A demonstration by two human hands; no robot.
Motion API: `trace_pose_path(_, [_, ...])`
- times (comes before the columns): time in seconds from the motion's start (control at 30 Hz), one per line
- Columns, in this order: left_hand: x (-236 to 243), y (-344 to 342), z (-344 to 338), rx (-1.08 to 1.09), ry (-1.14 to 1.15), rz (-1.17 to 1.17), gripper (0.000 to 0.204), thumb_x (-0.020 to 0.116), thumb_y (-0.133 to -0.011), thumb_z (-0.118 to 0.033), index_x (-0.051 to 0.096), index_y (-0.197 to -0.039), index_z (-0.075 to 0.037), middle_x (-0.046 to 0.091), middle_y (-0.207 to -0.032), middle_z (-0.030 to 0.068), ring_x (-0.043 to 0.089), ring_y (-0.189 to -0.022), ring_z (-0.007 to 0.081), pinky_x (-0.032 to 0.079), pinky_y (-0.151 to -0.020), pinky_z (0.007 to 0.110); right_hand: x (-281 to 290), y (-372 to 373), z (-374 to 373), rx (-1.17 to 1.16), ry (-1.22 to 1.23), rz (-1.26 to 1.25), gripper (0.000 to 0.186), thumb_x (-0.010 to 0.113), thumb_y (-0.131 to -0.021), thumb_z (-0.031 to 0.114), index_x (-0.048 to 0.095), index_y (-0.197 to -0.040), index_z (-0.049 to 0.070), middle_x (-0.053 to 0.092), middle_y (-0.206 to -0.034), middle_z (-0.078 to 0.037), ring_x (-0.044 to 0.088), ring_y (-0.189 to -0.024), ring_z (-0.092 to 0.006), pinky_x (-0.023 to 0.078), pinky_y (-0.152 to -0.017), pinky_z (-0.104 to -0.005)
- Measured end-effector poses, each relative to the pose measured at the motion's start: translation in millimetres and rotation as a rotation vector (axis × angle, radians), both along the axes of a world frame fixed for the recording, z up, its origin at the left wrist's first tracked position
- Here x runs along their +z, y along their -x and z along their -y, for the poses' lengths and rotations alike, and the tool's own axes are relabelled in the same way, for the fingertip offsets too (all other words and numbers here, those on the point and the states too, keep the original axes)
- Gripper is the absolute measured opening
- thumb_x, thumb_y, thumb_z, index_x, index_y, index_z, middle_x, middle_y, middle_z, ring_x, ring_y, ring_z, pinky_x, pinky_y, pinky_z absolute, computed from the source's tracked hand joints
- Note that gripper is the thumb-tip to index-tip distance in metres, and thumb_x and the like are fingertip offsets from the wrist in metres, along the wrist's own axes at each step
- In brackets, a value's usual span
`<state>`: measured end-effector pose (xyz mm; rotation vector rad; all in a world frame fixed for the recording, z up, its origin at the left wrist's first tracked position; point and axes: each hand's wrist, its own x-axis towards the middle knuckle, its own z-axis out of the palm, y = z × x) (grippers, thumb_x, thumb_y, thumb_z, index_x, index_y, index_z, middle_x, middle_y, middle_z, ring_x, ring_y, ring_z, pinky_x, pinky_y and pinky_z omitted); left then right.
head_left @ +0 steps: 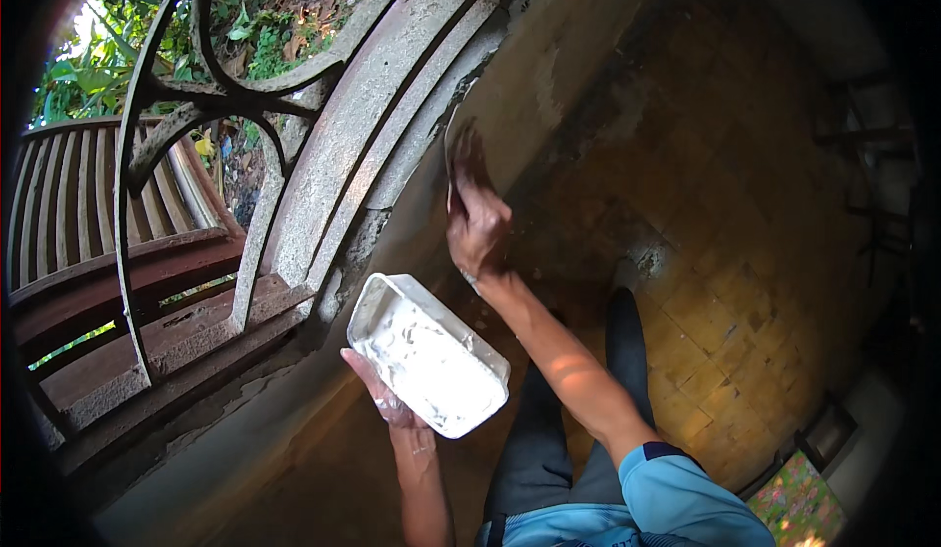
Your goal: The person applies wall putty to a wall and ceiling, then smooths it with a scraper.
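Head view, looking down along both forearms. Left hand [384,395] under the white rectangular tub [428,353], palm up, fingers [361,371] spread along the tub's lower left edge and bearing its weight; tub tilted, open side up, coated inside with white paste. Thumb hidden beneath the tub's base, so cupping rather than clamping as far as can be told.

Right hand [477,223] raised above and just right of the tub, well clear of its rim, fingers curled tight around the handle of a thin flat blade [450,150]. Blade rising from the top of the fist, its edge laid against the grey plastered wall [549,86] just beside the curved concrete window frame [363,145]. Blade blurred and dark; paste on it not discernible.

Left of the fingers on the blade, a rusty iron grille [186,106] with curling bars, green foliage [118,47] behind it, and a ribbed roof [59,204] lower down. Below the tub, dark trousers [539,429]; blue sleeve [676,488] at the right elbow. Right of the right forearm, a yellowish tiled floor [725,282].
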<state>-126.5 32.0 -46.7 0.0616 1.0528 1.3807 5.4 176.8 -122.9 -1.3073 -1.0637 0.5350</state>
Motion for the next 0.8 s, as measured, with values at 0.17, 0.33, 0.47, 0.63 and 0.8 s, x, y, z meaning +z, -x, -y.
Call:
trace_pose_path(0.17, [15.2, -2.5, -2.8, -0.038, -0.077, -0.035, 0.071, 0.035, -0.092, -0.061, 0.038, -0.138, -0.007, 0.052, -0.131, 0.0085, 0.056, -0.112, 0.0229, 0.048, -0.094, 0.039, -9.7, -1.4, 36.6, 0.065, -0.071, 0.111, 0.042, 0.054, -0.082, -0.004, 0.053, -0.124, -0.005, 0.057, -0.118, -0.027, 0.058, -0.109, -0.0369, 0.049, -0.088, -0.0379])
trace_pose_path(0.33, [12.4, 2.1, 5.8, -0.070, -0.110, -0.146, 0.073, 0.030, -0.092, -0.063, 0.035, -0.140, -0.008, 0.048, -0.133, 0.0084, 0.052, -0.116, 0.0223, 0.044, -0.099, 0.039, 5.4, -42.2, -25.4, -0.315, 0.081, -0.055, 0.035, 0.050, -0.086, 0.002, 0.054, -0.119, -0.011, 0.062, -0.105, -0.029, 0.066, -0.092, -0.0359, 0.051, -0.078, -0.0355])
trace_pose_path(0.47, [27.2, -16.8, 3.7, -0.019, -0.064, -0.185, 0.073, 0.027, -0.092, -0.064, 0.033, -0.141, -0.009, 0.046, -0.135, 0.0079, 0.049, -0.117, 0.0216, 0.042, -0.100, 0.037, -5.7, -5.0, -12.8, -0.087, 0.030, -0.023, 0.052, 0.049, -0.078, -0.008, 0.045, -0.130, -0.008, 0.040, -0.136, -0.028, 0.040, -0.127, -0.0391, 0.038, -0.103, -0.0382])
trace_pose_path(0.63, [35.9, -7.7, 8.1, 0.020, -0.066, -0.264, 0.071, 0.029, -0.093, -0.063, 0.033, -0.141, -0.012, 0.049, -0.133, 0.0066, 0.054, -0.113, 0.0213, 0.046, -0.096, 0.039, -3.4, 41.4, 65.0, 0.079, 0.077, -0.057, 0.056, 0.050, -0.071, -0.015, 0.050, -0.126, -0.006, 0.047, -0.132, -0.025, 0.045, -0.124, -0.0376, 0.039, -0.104, -0.0404])
trace_pose_path(0.8, [44.9, -10.6, 9.8, 0.002, -0.077, -0.304, 0.075, 0.025, -0.092, -0.065, 0.033, -0.141, -0.010, 0.045, -0.135, 0.0075, 0.048, -0.118, 0.0207, 0.042, -0.099, 0.037, 3.0, -3.2, 18.3, -0.145, 0.136, -0.105, 0.048, 0.052, -0.080, -0.007, 0.048, -0.128, -0.007, 0.046, -0.133, -0.024, 0.048, -0.120, -0.0400, 0.042, -0.099, -0.0391])
